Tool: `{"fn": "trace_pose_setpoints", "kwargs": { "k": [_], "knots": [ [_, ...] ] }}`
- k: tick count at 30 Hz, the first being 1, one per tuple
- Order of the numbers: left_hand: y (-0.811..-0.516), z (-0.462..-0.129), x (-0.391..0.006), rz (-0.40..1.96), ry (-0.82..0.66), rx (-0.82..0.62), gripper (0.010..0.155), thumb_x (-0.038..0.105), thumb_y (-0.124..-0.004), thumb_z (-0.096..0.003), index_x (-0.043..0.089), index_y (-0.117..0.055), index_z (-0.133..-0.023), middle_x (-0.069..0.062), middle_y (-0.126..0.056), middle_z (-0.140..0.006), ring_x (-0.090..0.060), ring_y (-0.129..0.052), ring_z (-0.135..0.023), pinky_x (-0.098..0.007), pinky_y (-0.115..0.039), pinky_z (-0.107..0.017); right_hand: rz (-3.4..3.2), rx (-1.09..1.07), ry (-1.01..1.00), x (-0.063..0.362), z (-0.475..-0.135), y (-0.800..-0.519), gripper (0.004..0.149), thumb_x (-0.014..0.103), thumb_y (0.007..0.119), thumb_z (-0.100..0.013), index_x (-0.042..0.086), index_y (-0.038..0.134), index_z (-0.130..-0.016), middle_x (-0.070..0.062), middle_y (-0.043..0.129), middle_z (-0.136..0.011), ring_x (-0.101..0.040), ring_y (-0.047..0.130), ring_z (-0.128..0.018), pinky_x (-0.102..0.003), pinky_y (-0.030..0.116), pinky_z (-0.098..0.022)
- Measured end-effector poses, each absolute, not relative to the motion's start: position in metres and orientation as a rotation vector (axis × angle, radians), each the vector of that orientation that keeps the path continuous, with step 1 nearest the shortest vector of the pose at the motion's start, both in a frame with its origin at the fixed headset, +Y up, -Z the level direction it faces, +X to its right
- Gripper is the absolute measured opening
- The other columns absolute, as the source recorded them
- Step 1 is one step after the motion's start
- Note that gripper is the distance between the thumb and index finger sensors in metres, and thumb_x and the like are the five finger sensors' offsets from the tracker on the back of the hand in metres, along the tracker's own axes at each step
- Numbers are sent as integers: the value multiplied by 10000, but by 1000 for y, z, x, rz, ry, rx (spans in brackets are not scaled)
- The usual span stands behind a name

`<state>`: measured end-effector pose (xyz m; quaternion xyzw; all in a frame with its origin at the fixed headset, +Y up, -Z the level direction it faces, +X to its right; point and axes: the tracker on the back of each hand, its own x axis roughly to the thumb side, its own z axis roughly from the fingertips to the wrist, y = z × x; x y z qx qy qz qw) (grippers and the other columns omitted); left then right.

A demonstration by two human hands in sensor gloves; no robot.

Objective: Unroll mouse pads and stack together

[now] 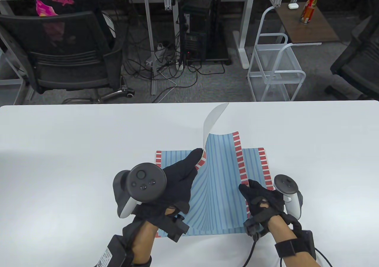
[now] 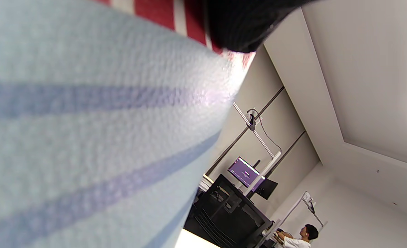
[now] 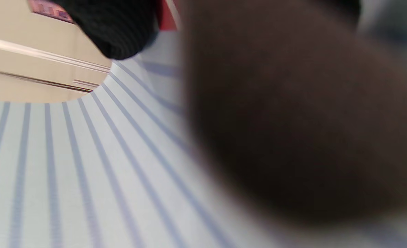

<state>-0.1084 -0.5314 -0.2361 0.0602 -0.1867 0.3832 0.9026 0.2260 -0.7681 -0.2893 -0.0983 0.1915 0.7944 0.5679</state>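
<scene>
A blue-striped mouse pad with red-and-white edges [image 1: 220,172] is held curved above a second, flat pad of the same pattern [image 1: 254,157] on the white table [image 1: 74,148]. The upper pad's far left corner curls up and shows its white underside [image 1: 214,119]. My left hand [image 1: 180,175] grips the upper pad's left red edge. My right hand [image 1: 260,199] grips its right red edge near the front. The left wrist view is filled by the pad's striped fabric [image 2: 86,137]. In the right wrist view the pad [image 3: 69,165] curves close below a blurred dark glove [image 3: 293,120].
Beyond the table's far edge stand a black office chair [image 1: 68,51], a white wire cart [image 1: 275,68] and desks with cables on the floor. A small brown side table [image 1: 319,30] holds a red bottle [image 1: 309,6].
</scene>
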Motion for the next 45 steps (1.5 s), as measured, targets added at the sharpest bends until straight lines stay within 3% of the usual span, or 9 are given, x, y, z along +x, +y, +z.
{"fn": "trace_pose_setpoints", "kwargs": {
  "k": [12, 20, 24, 32, 45],
  "knots": [
    [-546, -242, -124, 734, -225, 222, 532, 342, -765, -450, 286, -771, -979, 37, -1058, -752, -237, -1135, -415, -324, -944, -286, 2285, -273, 138, 251, -289, -728, 421, 390, 770, -422, 152, 821, -765, -130, 971, -483, -285, 976, -210, -429, 808, -143],
    [-586, -260, -147, 602, 21, 238, 551, 368, -782, -439, 248, -759, -976, 53, -1066, -667, -228, -1132, -401, -318, -945, -282, 2264, -347, 31, 275, -284, -711, 414, 407, 795, -418, 161, 827, -749, -104, 974, -445, -255, 970, -177, -414, 808, -126],
    [-620, -272, -160, 589, 138, 185, 561, 374, -781, -438, 224, -749, -978, 50, -1061, -636, -228, -1128, -386, -320, -943, -276, 2256, -375, 1, 287, -283, -707, 408, 410, 802, -417, 168, 833, -744, -96, 975, -434, -246, 967, -169, -409, 808, -122],
    [-688, -289, -165, 494, 256, 66, 573, 380, -774, -436, 207, -733, -981, 47, -1060, -589, -219, -1117, -322, -309, -937, -236, 2290, -464, 69, 296, -289, -725, 408, 412, 787, -417, 168, 841, -739, -86, 975, -410, -235, 961, -156, -409, 805, -115],
    [-727, -296, -155, 316, 311, -116, 592, 391, -779, -438, 201, -710, -994, 51, -1058, -568, -220, -1108, -319, -317, -930, -236, 2466, -639, 282, 289, -298, -753, 408, 421, 810, -418, 171, 853, -736, -49, 977, -378, -206, 959, -145, -399, 811, -112]
  ]
}}
